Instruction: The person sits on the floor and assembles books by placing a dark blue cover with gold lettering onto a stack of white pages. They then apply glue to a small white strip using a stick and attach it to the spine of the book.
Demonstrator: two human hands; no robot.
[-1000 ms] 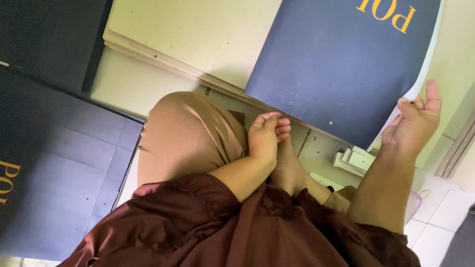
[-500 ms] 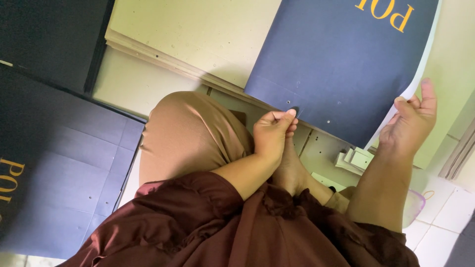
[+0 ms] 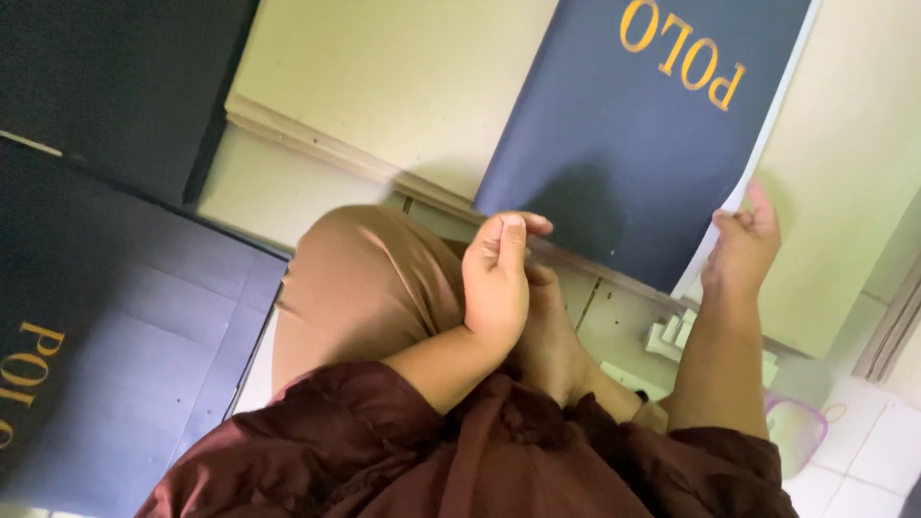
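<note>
A pale yellow-green wall filled the upper view, edged below by a cream moulding strip. White floor tiles showed at the lower right, beside a grey frame edge. The light was soft and even.

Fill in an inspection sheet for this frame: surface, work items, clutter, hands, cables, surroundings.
Surface: pale green board with a raised edge.
Work items: dark blue sheet with gold lettering, lying on the board.
Clutter: more dark blue sheets at left; small pale blocks; a pink-rimmed container.
Hands: right hand at the sheet's white edge; left hand half curled, empty, just off the sheet's near edge.
Cables: nothing seen.
Surroundings: white tiled floor.
</note>
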